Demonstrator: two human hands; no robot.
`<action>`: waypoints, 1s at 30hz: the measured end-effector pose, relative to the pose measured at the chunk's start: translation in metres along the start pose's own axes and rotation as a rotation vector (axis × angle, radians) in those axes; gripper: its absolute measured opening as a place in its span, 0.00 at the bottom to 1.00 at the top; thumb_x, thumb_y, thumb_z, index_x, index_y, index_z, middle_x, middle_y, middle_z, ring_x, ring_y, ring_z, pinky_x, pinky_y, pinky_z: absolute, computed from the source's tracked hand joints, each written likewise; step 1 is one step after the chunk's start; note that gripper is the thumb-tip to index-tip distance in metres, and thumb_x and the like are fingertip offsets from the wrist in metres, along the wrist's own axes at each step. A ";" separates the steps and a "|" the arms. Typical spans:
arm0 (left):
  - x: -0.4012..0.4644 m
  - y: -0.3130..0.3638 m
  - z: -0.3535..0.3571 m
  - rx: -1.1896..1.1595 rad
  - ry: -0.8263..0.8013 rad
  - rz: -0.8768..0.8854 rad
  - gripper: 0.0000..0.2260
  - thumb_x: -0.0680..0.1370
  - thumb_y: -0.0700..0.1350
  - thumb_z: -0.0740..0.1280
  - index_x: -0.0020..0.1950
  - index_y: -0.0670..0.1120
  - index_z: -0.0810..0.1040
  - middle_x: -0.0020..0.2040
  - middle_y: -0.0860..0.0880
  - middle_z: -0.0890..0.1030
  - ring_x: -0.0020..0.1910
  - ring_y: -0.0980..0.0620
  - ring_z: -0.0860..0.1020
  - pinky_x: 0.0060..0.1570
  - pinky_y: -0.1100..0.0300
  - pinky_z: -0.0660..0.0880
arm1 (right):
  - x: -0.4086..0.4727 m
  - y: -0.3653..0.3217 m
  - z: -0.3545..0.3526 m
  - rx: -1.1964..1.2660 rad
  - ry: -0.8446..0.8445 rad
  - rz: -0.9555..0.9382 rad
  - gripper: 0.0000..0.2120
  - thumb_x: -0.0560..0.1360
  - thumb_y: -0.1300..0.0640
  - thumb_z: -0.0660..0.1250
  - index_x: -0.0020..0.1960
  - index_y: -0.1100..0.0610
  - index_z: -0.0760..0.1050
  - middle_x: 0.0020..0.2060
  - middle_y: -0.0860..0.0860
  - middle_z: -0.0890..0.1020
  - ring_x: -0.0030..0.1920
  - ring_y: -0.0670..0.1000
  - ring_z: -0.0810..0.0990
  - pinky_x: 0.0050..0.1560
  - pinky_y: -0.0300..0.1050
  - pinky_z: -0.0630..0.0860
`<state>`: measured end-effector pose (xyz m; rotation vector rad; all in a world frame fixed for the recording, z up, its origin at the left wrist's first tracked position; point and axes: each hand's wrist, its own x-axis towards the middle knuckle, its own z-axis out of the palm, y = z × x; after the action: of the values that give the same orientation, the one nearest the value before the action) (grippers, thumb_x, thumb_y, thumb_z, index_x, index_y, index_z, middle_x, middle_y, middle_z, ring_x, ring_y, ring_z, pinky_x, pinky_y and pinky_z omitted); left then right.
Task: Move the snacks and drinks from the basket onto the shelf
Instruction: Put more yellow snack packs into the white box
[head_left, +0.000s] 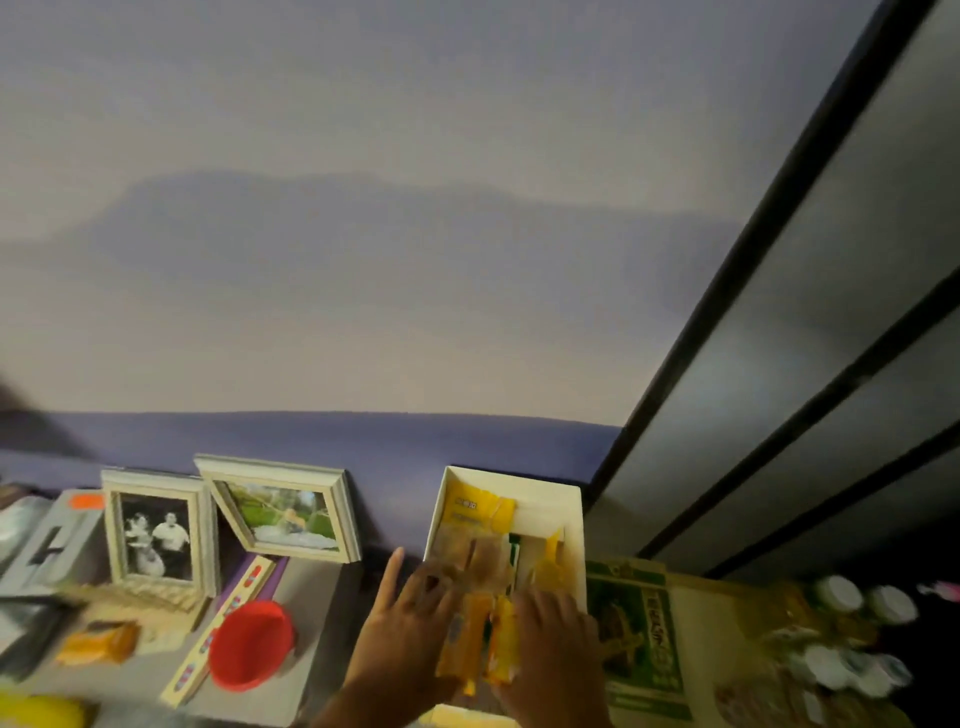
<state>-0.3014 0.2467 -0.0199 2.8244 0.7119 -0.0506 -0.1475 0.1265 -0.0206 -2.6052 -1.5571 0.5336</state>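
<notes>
Two orange snack packets (480, 642), judged light, soft and crinkly, are held between the left hand (402, 618) and right hand (553, 631) over the white basket (571, 525), best gripped by their long sides.

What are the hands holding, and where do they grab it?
Both hands, left hand and right hand, hold orange snack packets by their outer sides, over the white box. Blur hides the exact hold.

Two framed photos lean against the wall: black-and-white photo frame (156, 530) upright, colour photo frame (280, 506) tilted beside it. Red bowl (252, 644) overlaps a long wooden strip (218, 631) on the grey counter (311, 613). Yellow object (41, 712) at bottom left, blurred.
</notes>
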 end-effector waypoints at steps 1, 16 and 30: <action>0.004 -0.003 0.006 0.017 -0.046 -0.006 0.37 0.57 0.71 0.66 0.59 0.51 0.79 0.56 0.51 0.83 0.63 0.45 0.78 0.66 0.34 0.59 | 0.004 0.001 0.009 -0.022 0.019 -0.012 0.38 0.46 0.38 0.72 0.55 0.45 0.74 0.50 0.45 0.78 0.51 0.54 0.78 0.46 0.54 0.74; 0.028 -0.008 0.055 0.098 -0.085 -0.044 0.36 0.69 0.63 0.71 0.72 0.47 0.70 0.69 0.40 0.75 0.72 0.35 0.67 0.72 0.34 0.50 | 0.036 -0.004 0.030 -0.108 -0.197 -0.132 0.40 0.66 0.49 0.72 0.74 0.45 0.58 0.70 0.46 0.68 0.69 0.54 0.66 0.63 0.54 0.64; 0.014 -0.016 -0.043 -0.147 0.136 -0.104 0.33 0.77 0.69 0.53 0.77 0.52 0.60 0.77 0.50 0.65 0.76 0.50 0.62 0.74 0.53 0.58 | -0.006 -0.032 -0.032 0.117 0.344 0.110 0.34 0.74 0.30 0.59 0.73 0.48 0.67 0.72 0.46 0.71 0.72 0.49 0.69 0.70 0.49 0.66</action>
<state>-0.2979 0.2769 0.0172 2.6688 0.8540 0.1706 -0.1665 0.1408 0.0185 -2.5356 -1.2453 0.1622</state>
